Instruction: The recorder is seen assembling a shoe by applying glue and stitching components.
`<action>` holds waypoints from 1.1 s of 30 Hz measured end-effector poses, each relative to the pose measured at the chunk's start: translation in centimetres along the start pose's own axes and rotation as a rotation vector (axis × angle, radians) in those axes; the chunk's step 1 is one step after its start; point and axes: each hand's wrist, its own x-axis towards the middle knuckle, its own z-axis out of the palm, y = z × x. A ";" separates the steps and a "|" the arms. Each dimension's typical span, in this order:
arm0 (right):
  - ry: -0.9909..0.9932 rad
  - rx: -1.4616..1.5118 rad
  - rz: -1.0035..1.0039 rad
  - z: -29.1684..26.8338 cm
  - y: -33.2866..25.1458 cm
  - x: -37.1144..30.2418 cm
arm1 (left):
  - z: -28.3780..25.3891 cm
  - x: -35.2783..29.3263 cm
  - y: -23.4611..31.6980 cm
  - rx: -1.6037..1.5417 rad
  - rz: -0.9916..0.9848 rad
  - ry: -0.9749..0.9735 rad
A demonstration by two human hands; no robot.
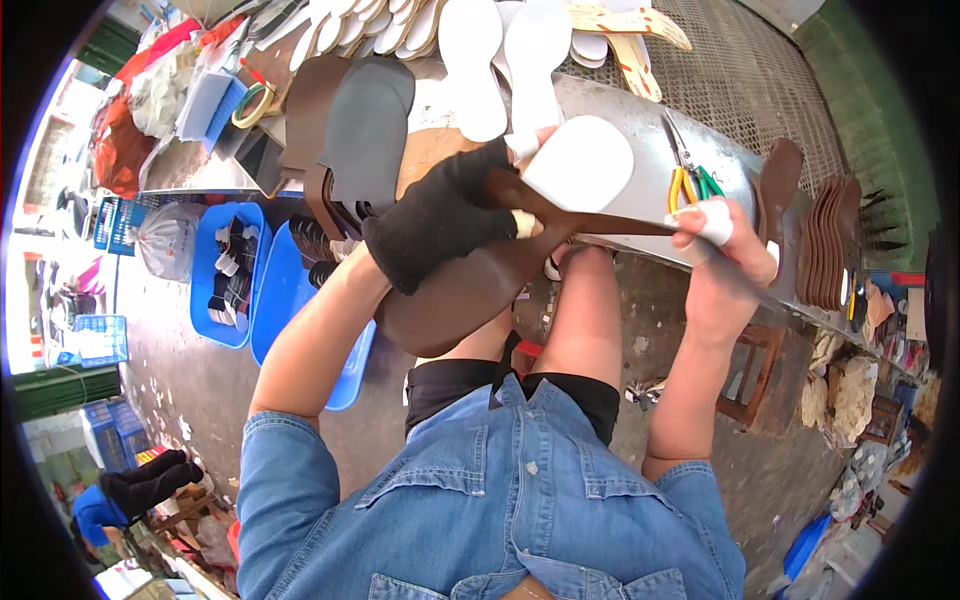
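Observation:
My left hand (445, 215), in a black glove with bare, partly taped fingertips, grips a sole-shaped insole. Its white end (580, 165) points up and away, while a broad brown covering (455, 300) hangs toward my lap. A narrow brown strip (625, 224) stretches from the insole toward the right. My right hand (722, 262), with white tape around its fingers, pinches the strip's far end. A dark, blurred streak by the right hand cannot be made out clearly. The left fingers hide part of the insole's middle.
White insoles (470, 60) pile up at the far side of the metal table (640, 125). Yellow-handled scissors (682, 185) and a green-handled tool (708, 182) lie on it. Brown insoles (830, 240) stand in a row at right. Blue bins (228, 325) sit on the left floor.

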 end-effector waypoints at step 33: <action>0.290 0.097 0.007 4.5 0.6 -2.0 | 7.4 3.2 -1.8 -0.726 0.001 0.192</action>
